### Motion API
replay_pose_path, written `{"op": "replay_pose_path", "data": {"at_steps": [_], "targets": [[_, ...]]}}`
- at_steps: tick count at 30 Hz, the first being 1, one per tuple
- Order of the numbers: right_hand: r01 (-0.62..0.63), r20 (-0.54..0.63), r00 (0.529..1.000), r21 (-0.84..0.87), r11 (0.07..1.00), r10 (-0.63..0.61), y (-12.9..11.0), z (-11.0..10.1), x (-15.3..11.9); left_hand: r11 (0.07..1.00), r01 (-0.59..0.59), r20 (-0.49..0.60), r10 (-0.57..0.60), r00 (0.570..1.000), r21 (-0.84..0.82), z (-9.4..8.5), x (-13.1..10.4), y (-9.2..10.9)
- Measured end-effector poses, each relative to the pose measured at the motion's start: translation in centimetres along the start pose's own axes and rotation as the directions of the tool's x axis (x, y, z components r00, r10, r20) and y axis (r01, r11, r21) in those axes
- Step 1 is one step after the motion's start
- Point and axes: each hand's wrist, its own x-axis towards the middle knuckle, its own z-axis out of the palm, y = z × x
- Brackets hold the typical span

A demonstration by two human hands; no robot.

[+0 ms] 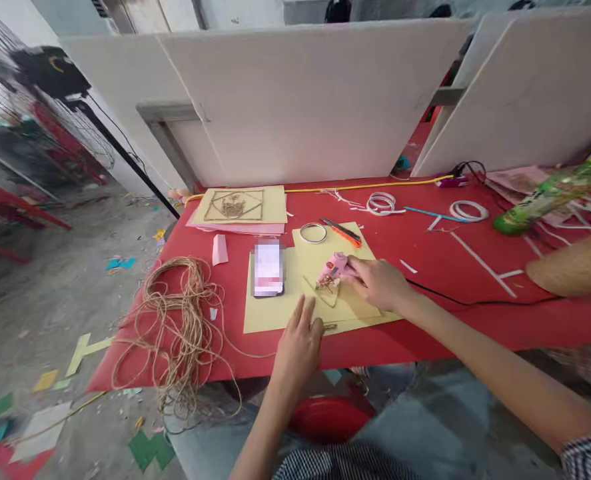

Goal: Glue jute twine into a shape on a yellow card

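Note:
My right hand point(375, 283) is wrapped round a pink glue gun point(336, 267), its nozzle pointing down at a small twine shape point(329, 298) on yellow paper point(270, 319). My left hand point(300, 333) rests at the paper's front edge, fingers partly extended beside the twine shape; whether it pinches anything is too small to tell. Left of the twine shape lies a phone point(268, 268) with a lit screen. Behind it are a round ring point(313, 233) and an orange and black cutter point(342, 232). A tangled bundle of brown twine point(180, 320) hangs over the table's front left edge.
On the red table point(440, 263) stand or lie a twine picture point(235, 205), white coils point(381, 203), paper strips and a green bottle point(540, 200). A black cord runs right from the glue gun. Another person's arm point(575, 263) reaches in at right. White boards point(295, 100) stand behind.

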Motion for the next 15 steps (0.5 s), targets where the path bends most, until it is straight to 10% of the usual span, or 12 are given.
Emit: {"op": "replay_pose_path", "data": {"at_steps": [15], "targets": [[-0.013,0.034,0.999,-0.012,1.000,0.014,-0.3,-0.3,0.0,1.000,0.013,-0.025,-0.012,1.000,0.012,0.5,0.0,0.1]]}}
